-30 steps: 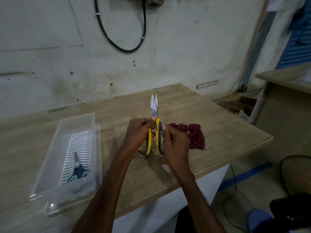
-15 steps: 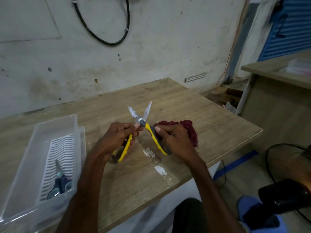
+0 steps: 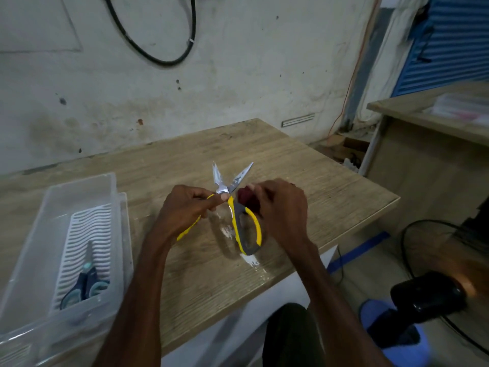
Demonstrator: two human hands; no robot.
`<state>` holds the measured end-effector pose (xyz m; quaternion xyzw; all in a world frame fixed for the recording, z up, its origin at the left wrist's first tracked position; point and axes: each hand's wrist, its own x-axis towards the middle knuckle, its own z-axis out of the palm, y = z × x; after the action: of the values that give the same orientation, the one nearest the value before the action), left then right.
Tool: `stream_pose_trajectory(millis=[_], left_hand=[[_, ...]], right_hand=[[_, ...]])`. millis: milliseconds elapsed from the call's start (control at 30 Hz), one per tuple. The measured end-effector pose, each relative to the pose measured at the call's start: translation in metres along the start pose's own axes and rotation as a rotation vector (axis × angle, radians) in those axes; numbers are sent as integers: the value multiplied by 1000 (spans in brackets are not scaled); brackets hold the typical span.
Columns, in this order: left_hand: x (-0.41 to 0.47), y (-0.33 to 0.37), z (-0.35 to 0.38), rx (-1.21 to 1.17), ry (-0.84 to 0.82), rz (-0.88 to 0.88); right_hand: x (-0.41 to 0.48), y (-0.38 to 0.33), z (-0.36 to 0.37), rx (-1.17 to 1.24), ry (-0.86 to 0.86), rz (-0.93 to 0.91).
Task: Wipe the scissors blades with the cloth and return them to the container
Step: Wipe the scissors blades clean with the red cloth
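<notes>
— Grip first: we have the left hand [image 3: 185, 207] closed round one yellow handle of the scissors [image 3: 232, 205], thumb and forefinger pinched up near the pivot. Agreed?

— Agreed. We note the right hand [image 3: 280, 207] bunched on the dark red cloth [image 3: 244, 198], fingers curled over it; only a small fold shows at the fingertips, just right of the pivot.

— Blades?

— Spread in a V, tips pointing to the far side, held above the counter [image 3: 304, 165]. Both carry dull smears. The second handle, yellow with a grey loop, hangs free toward the near side between our two wrists. Whether the right hand touches it we cannot tell.

— Is the cloth on a blade?

— Just beside the base of the right-hand blade; contact is hidden by the fingers.

— The container [image 3: 47, 234]?

— Clear plastic, at the near left of the counter, well apart from the hands. We see a white ribbed insert [image 3: 87, 234] lying in it and a second pair of scissors [image 3: 84, 282] with dark blue and teal handles on the insert's near end.

— Anything else on the counter?

— White scuffed patches [image 3: 248, 259] on the surface, below the hanging handle.
</notes>
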<state>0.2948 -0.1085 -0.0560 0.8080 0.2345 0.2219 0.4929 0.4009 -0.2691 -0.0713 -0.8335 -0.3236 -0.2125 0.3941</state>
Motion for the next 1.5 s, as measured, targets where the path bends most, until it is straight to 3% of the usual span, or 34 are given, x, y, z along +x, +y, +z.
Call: stream_pose_trajectory(millis=[100,233,300,400,467,600,900,1167,1267,1333,1500], left_hand=[[-1,0,0,-22,35,-36],[-2,-1,-1,-46,28,-42],[-2,-3,0,-40,29,-44],[-1,-4,1,-11,44,-59],[0,-7,2,30,39,-75],[-1,-6,6,163,55,-84],[-3,-7,4,178,25,-71],[1,-12,8,256,80,-14],[0,-12,8,297,143,-21],[-1,-12,7,318,151,-24],[-2,-13,9,267,136,1]], right_hand=[[17,0,-1,-68,-144,34],[21,-5,11,-238,-324,-49],[23,-6,9,-178,-305,-40],[23,-9,0,104,-153,94],[16,-16,-1,262,-157,134],[6,-27,5,463,-28,47],[16,-25,3,481,-362,48],[20,-33,20,216,-197,-166],[14,-35,27,92,-247,-221],[11,-36,25,119,-288,-234],[24,-37,17,219,-201,-137]])
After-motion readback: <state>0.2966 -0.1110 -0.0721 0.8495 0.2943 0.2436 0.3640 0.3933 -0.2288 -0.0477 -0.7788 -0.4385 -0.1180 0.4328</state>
